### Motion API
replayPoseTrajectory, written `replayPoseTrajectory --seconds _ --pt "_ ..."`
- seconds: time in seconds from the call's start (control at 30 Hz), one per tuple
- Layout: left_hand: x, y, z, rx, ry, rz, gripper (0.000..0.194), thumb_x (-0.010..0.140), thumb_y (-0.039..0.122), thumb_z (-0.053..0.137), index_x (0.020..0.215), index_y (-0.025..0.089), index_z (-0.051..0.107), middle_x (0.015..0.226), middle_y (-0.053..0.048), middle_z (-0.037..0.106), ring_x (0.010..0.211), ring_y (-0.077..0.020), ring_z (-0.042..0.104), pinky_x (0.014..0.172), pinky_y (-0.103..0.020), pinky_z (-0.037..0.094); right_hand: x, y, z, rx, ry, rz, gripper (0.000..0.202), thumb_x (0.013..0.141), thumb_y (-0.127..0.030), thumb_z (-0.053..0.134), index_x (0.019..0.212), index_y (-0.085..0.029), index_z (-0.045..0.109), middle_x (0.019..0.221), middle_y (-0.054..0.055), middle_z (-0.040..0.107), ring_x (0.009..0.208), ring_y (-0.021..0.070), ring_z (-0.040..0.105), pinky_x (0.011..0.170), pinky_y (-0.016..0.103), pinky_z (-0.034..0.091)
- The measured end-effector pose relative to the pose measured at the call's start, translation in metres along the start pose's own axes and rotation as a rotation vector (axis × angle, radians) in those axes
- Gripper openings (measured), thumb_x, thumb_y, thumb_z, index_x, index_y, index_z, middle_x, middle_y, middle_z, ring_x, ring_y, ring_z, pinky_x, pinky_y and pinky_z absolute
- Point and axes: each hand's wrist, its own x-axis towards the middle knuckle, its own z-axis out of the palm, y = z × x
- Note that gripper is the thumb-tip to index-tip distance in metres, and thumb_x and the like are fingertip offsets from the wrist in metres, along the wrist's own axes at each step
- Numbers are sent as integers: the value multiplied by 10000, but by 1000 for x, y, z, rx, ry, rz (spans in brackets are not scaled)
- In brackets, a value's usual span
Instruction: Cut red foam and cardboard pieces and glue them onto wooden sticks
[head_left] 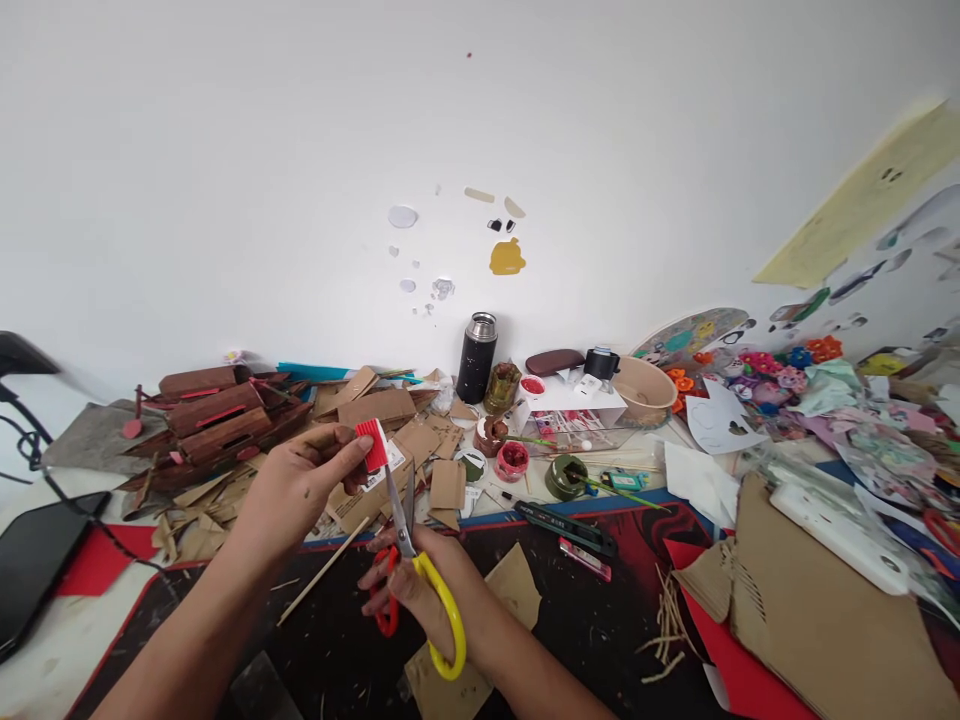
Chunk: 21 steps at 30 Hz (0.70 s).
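Note:
My left hand (304, 480) pinches a small piece of red ridged paper (371, 445) between thumb and fingers, held up over the table's middle. In my right hand (439, 590) is a pair of scissors (448, 620) with one yellow and one red handle loop. The scissors' blades are parted and point up, with a tip close to the red piece's lower edge; whether they touch I cannot tell. Behind the hands lie brown cardboard scraps (420, 440). A thin wooden stick (322, 572) rests on the dark mat (600, 630) below my left hand.
Brown cardboard boat models (217, 415) stand at the left. A black thermos (478, 360) is by the wall, near paint pots (512, 460). A green utility knife (566, 527) lies on the mat's far edge. Large cardboard (817, 600) and a white glue gun (840, 535) occupy the right.

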Motion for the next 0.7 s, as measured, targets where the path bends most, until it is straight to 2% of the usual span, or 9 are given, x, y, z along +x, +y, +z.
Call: replayPoseTrajectory --seconds 0.1,0.23,0.5,0.7 --pt "0 -4 0 7 -22 -20 425 834 614 759 655 240 663 601 -21 674 583 -202 613 577 -300 487 -9 -3 -1 -106 70 -48 846 817 -911 698 1193 -154 662 822 49 722 503 132 660 486 213 488" --pt "-1 -8 2 37 -68 -27 427 822 621 761 669 233 670 612 -10 659 589 -190 595 582 -290 474 -15 -10 0 -191 111 -64 709 935 -837 632 1133 -158 660 748 11 678 472 113 620 449 187 462" --pt "-3 -12 13 101 -165 -17 474 861 664 702 694 222 679 605 -13 659 571 -190 594 574 -290 456 -18 -15 -3 -300 140 -103 550 1038 -728 580 1090 -185 647 718 -10 650 490 112 617 462 178 467" --pt "-4 -11 18 68 -191 -33 498 841 693 725 683 223 668 593 -10 663 547 -183 582 544 -283 451 -18 -12 -4 -328 157 -105 506 1058 -698 568 1082 -197 641 700 -16 648 492 116 618 480 186 482"
